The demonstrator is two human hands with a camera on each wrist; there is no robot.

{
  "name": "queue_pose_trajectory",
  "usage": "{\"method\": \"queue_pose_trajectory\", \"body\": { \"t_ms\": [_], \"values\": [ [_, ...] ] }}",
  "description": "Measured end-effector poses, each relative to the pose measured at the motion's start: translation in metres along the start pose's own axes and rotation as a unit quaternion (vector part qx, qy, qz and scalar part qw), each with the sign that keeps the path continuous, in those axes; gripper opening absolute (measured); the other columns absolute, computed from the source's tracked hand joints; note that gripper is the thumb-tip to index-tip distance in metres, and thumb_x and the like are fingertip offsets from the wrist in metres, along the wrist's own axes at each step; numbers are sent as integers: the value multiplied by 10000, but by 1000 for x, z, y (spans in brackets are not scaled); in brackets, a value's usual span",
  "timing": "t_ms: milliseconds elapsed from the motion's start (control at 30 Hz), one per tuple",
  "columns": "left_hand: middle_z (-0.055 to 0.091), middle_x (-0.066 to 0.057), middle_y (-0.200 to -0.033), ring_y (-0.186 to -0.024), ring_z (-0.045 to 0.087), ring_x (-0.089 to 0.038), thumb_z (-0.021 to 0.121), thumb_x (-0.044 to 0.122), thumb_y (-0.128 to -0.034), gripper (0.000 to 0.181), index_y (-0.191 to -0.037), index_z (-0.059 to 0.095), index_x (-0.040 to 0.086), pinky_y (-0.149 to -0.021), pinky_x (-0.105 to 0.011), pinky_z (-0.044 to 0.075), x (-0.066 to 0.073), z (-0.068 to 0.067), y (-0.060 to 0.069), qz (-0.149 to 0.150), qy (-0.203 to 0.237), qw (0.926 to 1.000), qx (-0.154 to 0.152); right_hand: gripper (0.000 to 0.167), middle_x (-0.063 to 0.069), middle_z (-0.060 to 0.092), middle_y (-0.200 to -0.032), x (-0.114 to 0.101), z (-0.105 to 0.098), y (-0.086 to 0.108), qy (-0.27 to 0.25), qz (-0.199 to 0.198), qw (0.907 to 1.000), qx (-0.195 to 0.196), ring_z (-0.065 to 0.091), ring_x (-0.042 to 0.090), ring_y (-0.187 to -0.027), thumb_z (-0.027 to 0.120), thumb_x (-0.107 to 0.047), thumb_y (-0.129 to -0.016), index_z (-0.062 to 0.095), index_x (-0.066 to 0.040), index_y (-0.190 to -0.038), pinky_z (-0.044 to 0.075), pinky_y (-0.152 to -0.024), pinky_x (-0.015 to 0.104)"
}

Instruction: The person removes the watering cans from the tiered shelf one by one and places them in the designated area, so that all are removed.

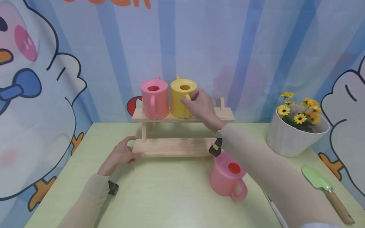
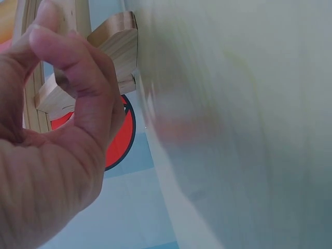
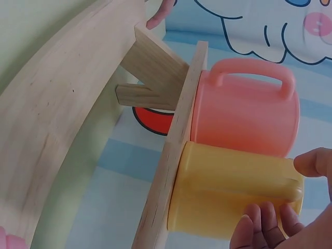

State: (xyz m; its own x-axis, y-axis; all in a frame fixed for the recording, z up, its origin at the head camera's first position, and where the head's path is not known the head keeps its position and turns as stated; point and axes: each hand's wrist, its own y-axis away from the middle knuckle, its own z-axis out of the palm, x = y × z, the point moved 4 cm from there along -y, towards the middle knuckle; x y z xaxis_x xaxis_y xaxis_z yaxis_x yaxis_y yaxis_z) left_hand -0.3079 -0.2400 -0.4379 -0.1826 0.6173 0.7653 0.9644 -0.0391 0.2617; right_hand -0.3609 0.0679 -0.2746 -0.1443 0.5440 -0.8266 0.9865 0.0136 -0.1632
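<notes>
A two-tier wooden stand is on the table, seen also in the right wrist view. On its upper tier, a yellow watering can sits beside a pink watering can. My right hand pinches the yellow can's handle between thumb and fingers; the can's base touches the shelf. With thumb and curled fingers, my left hand grips the left end of the lower tier. A second pink watering can stands on the table below my right forearm, its spout partly hidden by the wrist camera.
At the right, a white pot holds yellow flowers. A green trowel with a wooden handle lies nearer. A thin white object is partly covered by my right sleeve. A striped cartoon curtain hangs behind the table.
</notes>
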Motion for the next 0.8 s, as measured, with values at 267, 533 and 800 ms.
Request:
{"method": "queue_pose_trajectory", "body": {
  "t_ms": [267, 533, 800],
  "values": [
    [614, -41, -768, -643, 580, -172, 886, 344, -935, 965, -1661, 309, 79, -737, -336, 478, 0, -2, -2, 105, 13, 9999, 11, 322, 42, 634, -871, -1, 5, -7, 25, 127, 9996, 256, 629, 186, -866, 729, -289, -998, 552, -113, -794, 492, -697, 272],
    [608, -41, -761, -635, 579, -171, 885, 320, -935, 946, -1655, 319, 83, -726, -338, 484, -5, 1, 4, 108, 119, 9999, -5, 432, 42, 690, -825, 6, 16, -6, -174, 584, 9980, 141, 596, 139, -725, 692, -275, -1037, 529, -118, -669, 444, -565, 235],
    [610, -50, -770, -633, 576, -176, 891, 308, -930, 942, -1649, 327, 81, -695, -334, 477, -1, 0, 0, 160, 133, 9998, 59, 262, 56, 751, -892, 6, 18, -10, -687, 594, 9959, 47, 657, 154, -791, 590, -189, -1032, 734, -51, -863, 486, -643, 240]
  ]
}}
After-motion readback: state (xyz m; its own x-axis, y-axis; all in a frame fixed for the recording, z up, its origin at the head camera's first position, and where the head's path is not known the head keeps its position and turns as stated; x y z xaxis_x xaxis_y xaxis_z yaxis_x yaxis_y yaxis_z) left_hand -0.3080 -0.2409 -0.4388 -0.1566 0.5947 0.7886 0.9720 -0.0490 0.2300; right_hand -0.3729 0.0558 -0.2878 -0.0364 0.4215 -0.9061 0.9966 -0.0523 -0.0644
